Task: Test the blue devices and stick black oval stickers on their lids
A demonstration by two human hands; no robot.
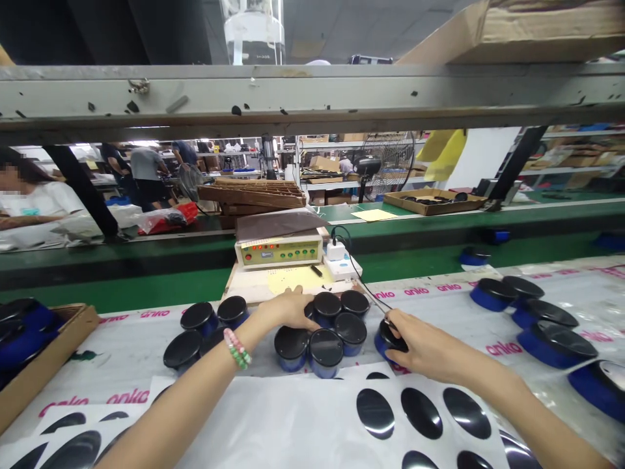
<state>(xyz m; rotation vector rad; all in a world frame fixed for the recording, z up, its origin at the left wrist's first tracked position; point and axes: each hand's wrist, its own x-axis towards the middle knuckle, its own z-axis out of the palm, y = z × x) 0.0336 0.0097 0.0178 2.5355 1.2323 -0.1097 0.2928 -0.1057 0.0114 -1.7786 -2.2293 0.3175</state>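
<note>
My left hand, with a beaded bracelet at the wrist, is closed around a round blue case with a black top, partly hidden by the fingers. This case is in a cluster of several like it, such as the glossy one in front. My right hand grips another round blue case on the right of the cluster, thumb at its front and fingers over its top. A thin grey cable or rod runs to those fingers; I cannot tell whether they hold it.
Sheets of black oval stickers lie in front. More blue cases stand right, others in a cardboard box left. Behind are a control box, a white plug and a green conveyor. A shelf beam crosses overhead.
</note>
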